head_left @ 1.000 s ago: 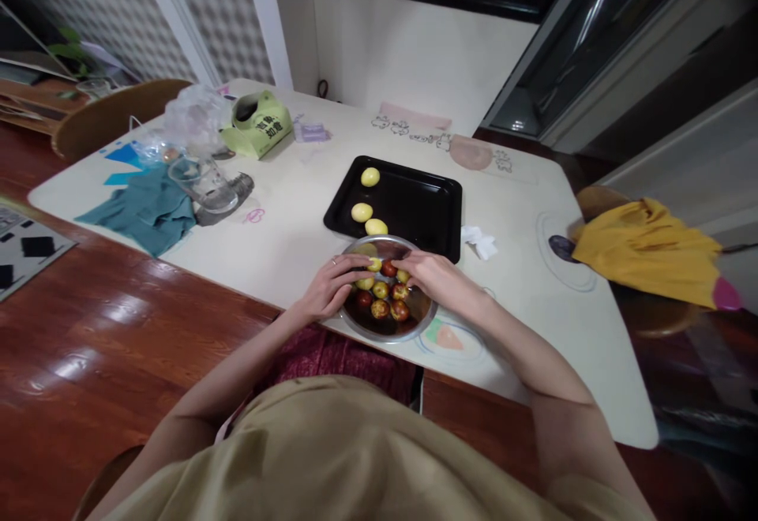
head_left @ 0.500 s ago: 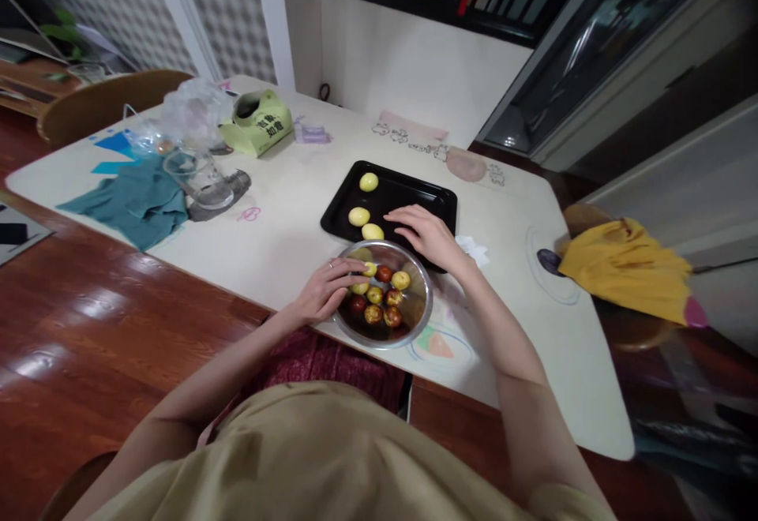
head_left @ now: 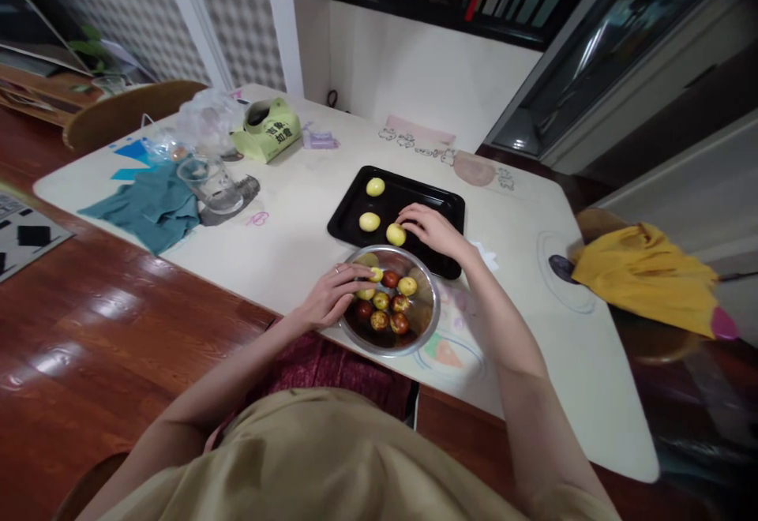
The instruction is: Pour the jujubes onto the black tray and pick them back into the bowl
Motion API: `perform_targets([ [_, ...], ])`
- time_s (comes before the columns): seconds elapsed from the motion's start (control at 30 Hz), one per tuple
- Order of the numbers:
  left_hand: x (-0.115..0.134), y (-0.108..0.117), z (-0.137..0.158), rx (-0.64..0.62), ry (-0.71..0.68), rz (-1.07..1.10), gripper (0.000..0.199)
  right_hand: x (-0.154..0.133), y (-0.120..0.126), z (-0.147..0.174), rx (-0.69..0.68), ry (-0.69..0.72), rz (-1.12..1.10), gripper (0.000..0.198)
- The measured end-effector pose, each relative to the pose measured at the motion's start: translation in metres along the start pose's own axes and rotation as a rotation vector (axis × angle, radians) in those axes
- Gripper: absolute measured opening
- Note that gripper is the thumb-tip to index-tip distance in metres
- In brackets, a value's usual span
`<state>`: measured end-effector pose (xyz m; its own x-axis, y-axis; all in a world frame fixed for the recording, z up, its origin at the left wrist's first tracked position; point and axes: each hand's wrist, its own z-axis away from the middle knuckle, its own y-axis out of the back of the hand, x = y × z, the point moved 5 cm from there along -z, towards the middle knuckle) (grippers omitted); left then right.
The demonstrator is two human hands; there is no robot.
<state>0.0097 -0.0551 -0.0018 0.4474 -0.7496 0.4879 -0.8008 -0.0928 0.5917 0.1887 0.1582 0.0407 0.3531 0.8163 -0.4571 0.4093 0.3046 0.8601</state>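
A steel bowl (head_left: 437, 308) at the table's near edge holds several round fruits, some yellow and some brownish red. My left hand (head_left: 332, 294) rests over its left rim, fingers stretched out above a yellow fruit (head_left: 375, 275) and partly covering the fruits there. Behind the bowl lies a black tray (head_left: 414, 185) with three yellow fruits. With its fingertips, my right hand (head_left: 433, 230) pinches the nearest yellow fruit (head_left: 396, 234) on the tray. Farther left on the tray sit a second yellow fruit (head_left: 369, 222) and a third yellow fruit (head_left: 375, 186).
On the left of the white table (head_left: 284, 213) are a teal cloth (head_left: 148, 209), a clear glass jug (head_left: 213, 185), a plastic bag (head_left: 207, 118) and a green tissue box (head_left: 269, 133). Crumpled white paper (head_left: 486, 256) lies right of the tray. Yellow clothing (head_left: 648, 280) drapes over a chair.
The nearest yellow fruit on the tray has shifted right, into contact with my right fingertips. My left hand stays over the bowl's rim. The whole view has shifted slightly.
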Motion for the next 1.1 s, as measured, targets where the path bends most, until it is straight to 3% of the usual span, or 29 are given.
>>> perform_targets([
  [0.17,-0.001,0.000,0.001,0.015,-0.004,0.002,0.053,0.016,-0.004,0.009,-0.060,-0.045,-0.018,0.034],
  [0.47,-0.001,0.000,0.002,0.009,0.009,-0.013,0.054,0.023,-0.013,0.009,-0.003,-0.096,0.006,0.040],
  [0.6,-0.001,0.000,0.002,0.014,0.005,-0.008,0.052,0.004,0.004,0.012,0.025,-0.049,-0.009,0.036],
  [0.73,-0.001,0.000,0.001,0.006,0.010,-0.001,0.053,-0.039,0.030,0.020,0.031,0.056,-0.080,0.038],
  [0.9,0.000,0.000,0.003,0.028,-0.002,-0.020,0.053,-0.091,0.024,0.031,-0.220,0.181,-0.180,0.039],
  [1.0,0.000,0.000,0.007,0.087,-0.009,-0.037,0.052,-0.103,0.007,0.035,-0.386,0.210,-0.216,0.041],
  [1.1,0.000,0.001,0.009,0.130,-0.014,-0.054,0.051,-0.104,-0.006,0.035,-0.457,0.220,-0.230,0.041],
])
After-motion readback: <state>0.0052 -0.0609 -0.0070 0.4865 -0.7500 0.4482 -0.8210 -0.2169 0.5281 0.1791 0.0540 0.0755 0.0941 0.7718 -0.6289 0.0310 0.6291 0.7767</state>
